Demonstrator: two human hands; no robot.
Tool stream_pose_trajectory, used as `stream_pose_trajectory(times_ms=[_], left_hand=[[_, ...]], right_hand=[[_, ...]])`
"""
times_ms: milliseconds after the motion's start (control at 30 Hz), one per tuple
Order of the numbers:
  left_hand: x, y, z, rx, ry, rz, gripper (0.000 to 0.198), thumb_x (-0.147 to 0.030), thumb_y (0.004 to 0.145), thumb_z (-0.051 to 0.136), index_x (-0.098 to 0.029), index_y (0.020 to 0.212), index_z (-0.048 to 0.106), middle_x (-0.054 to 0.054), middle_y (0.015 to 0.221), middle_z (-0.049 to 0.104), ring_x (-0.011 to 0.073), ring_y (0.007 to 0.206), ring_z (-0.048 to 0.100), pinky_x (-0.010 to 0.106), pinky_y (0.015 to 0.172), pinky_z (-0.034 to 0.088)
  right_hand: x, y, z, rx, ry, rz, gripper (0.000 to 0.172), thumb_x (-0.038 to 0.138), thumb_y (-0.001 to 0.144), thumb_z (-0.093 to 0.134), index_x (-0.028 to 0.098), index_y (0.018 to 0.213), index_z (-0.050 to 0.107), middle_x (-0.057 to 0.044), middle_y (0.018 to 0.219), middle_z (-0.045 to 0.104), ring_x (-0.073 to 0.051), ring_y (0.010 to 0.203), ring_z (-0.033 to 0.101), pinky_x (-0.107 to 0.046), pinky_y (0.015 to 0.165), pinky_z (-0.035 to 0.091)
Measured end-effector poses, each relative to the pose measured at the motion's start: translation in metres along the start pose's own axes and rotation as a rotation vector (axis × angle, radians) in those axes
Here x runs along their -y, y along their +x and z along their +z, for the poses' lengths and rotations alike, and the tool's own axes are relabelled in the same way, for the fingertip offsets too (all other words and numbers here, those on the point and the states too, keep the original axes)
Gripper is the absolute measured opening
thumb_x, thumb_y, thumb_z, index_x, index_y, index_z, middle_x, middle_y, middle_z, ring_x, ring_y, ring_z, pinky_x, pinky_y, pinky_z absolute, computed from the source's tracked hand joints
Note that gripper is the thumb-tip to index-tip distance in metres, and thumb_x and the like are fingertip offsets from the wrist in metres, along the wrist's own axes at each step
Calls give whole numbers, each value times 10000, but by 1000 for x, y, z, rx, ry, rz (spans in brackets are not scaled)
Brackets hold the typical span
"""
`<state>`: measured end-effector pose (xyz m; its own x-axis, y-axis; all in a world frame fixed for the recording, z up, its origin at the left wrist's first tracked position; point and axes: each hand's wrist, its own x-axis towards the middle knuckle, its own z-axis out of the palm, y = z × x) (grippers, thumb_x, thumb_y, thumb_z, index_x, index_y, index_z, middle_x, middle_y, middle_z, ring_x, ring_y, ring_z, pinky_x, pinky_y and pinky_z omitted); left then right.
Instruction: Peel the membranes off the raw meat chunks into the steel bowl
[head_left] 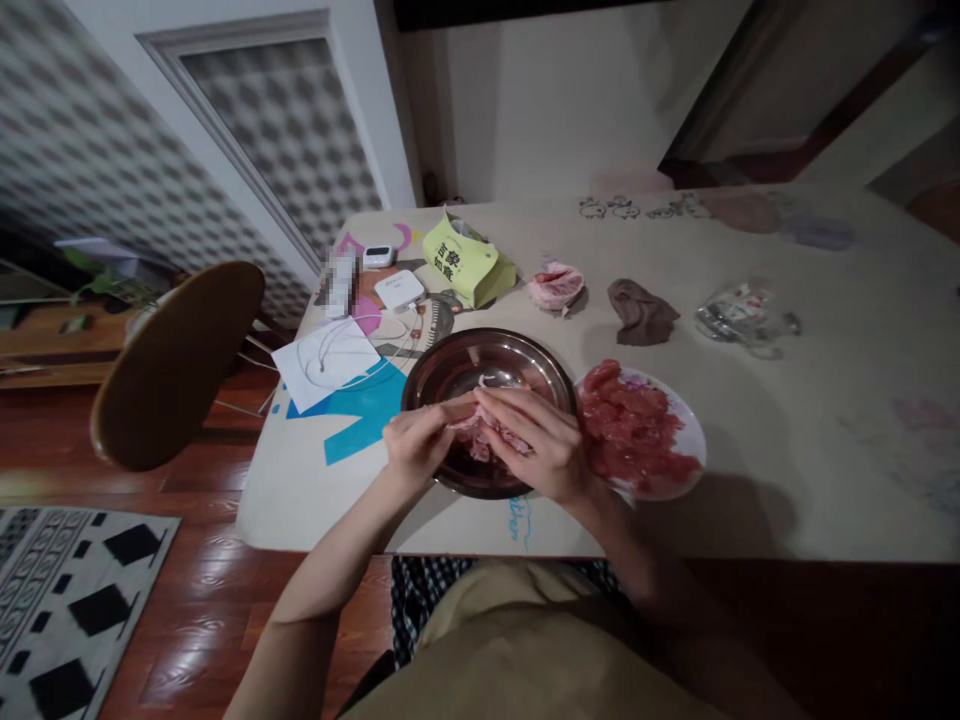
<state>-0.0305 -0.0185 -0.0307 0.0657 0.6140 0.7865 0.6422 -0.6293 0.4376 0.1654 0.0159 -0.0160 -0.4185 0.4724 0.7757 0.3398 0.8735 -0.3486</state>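
In the left hand (412, 440), fingertips pinched on pale pink raw meat (480, 425); in the right hand (544, 440), fingers bent over the same meat and gripping from the other side. Fingertips of both hands almost together, just inside the steel bowl (461, 362), with the meat between them and low in the bowl. Exact outline of the piece hidden by the fingers.

Right of the bowl, close against the rim, a white plate (694, 440) heaped with red meat strips (637, 430). Beyond, in a loose row toward the right, a round pink-and-white item (556, 287) with a red middle, too small to identify, then a crumpled brown cloth (641, 312) and a clear plastic bag (742, 318).

Toward the far left, a yellow-green packet (469, 262) with dark characters, a white device (400, 290) with a cable, a small white gadget (378, 256) with a dark screen, and a white sheet (330, 365) under the cable.

Beneath everything, a cream tabletop (322, 510) with cartoon prints, blue shapes and lettering. Beside the left edge, a wooden chair (180, 370); below, glossy reddish floorboards (210, 600) and a black-and-white patterned rug (82, 600). Behind, a white-framed panel (281, 110) with a blurred grey pattern; dim light throughout.
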Motion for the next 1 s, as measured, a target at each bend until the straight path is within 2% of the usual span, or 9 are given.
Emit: stream_pose_trajectory(times_ms=[167, 267, 333, 400, 567, 700, 833, 967, 1000], left_hand=[[6, -4, -4, 85, 141, 177, 198, -126, 1005, 526, -159, 1027, 720, 83, 946, 819, 130, 704, 781, 167, 592, 573], [5, -7, -8, 178, 101, 246, 242, -97, 1018, 503, -125, 1167, 692, 146, 1159, 778, 164, 968, 790, 183, 735, 618], [3, -8, -10, 212, 67, 267, 312, -70, 1009, 511, -117, 1289, 641, 167, 1313, 708, 194, 1164, 732, 219, 854, 634], [0, -8, -11, 234, 57, 285, 373, -60, 1002, 521, -105, 1366, 590, 185, 1391, 652, 223, 1261, 679, 271, 933, 637], [-6, -6, -16, 258, 75, 353, 385, -35, 972, 557, -36, 1356, 581, 252, 1367, 643, 271, 1289, 656, 339, 997, 632], [-14, -2, -20, 309, 30, 315, 407, -50, 976, 556, -103, 1378, 579, 200, 1354, 673, 284, 1314, 633, 399, 1001, 640], [-23, 3, -24, 326, 5, 248, 380, -55, 979, 558, -138, 1345, 619, 167, 1330, 697, 268, 1272, 665, 375, 1039, 617], [-24, 3, -24, 331, -60, 269, 399, -50, 962, 586, -140, 1350, 614, 161, 1339, 691, 281, 1299, 642, 392, 1015, 635], [-23, 2, -23, 320, -105, 215, 379, -64, 951, 615, -164, 1316, 641, 138, 1326, 704, 281, 1283, 655, 395, 1000, 644]], right_hand=[[-2, -4, -4, 6, -59, -105, 390, 23, 934, 613, 143, 1302, 661, -109, 1188, 770, -192, 1124, 736, -343, 997, 637], [0, -6, -5, -1, -104, -128, 355, 27, 931, 613, 133, 1263, 681, -101, 1154, 783, -195, 1111, 744, -337, 991, 641], [2, -7, -4, -14, -148, -138, 355, 48, 926, 626, 121, 1270, 676, -105, 1170, 778, -205, 1121, 742, -346, 996, 640], [6, -8, -3, -29, -193, -146, 354, 59, 917, 644, 100, 1267, 675, -121, 1174, 775, -218, 1124, 741, -352, 1001, 639], [10, -10, -1, -39, -239, -193, 319, 46, 895, 668, 46, 1214, 694, -172, 1137, 776, -253, 1096, 754, -358, 971, 655], [11, -10, -2, -50, -241, -206, 272, 60, 913, 650, 59, 1179, 708, -162, 1086, 790, -242, 1057, 766, -349, 949, 667], [12, -11, -1, -92, -252, -211, 211, 64, 916, 650, 80, 1110, 733, -141, 1044, 797, -230, 1041, 769, -328, 944, 669], [11, -11, 1, -134, -231, -156, 191, 68, 918, 653, 143, 1062, 751, -81, 986, 803, -201, 1031, 768, -301, 939, 667], [10, -10, 2, -141, -213, -144, 186, 61, 910, 661, 137, 1054, 751, -78, 962, 803, -199, 1020, 770, -297, 942, 665]])
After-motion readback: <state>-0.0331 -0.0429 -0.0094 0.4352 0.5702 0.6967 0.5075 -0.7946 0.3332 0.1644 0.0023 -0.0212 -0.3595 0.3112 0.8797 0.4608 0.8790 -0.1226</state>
